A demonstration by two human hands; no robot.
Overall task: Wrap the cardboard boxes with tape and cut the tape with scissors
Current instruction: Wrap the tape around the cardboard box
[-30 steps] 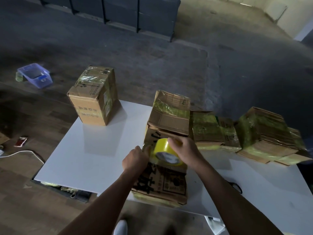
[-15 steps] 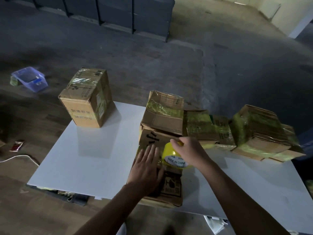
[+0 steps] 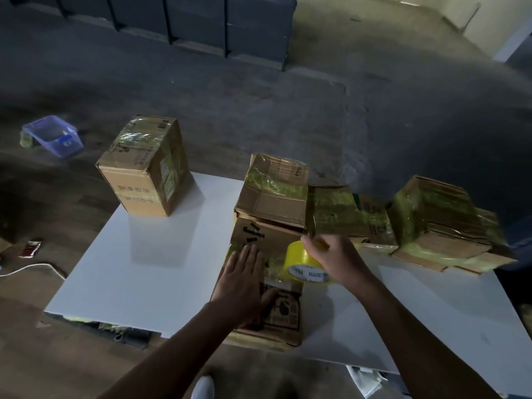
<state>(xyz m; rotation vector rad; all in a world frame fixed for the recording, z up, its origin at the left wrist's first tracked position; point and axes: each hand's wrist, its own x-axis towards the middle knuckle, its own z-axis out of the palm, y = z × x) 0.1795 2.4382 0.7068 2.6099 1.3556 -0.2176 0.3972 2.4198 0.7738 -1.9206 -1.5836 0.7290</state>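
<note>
The left hand [image 3: 244, 280] lay flat on the box [image 3: 260, 234], fingers straight and close together, pressing its top. The right hand [image 3: 336, 260] curled round the tape [image 3: 302, 262], a glossy yellow roll with a white printed core, at the box's 3 o'clock edge. A wrinkled strip [image 3: 273, 266] ran from the roll towards the left hand. The box was creased brown card with black print, at 6 o'clock on the smooth white table [image 3: 144, 269]. More taped boxes [image 3: 431, 226] sat at 12 to 3 o'clock.
</note>
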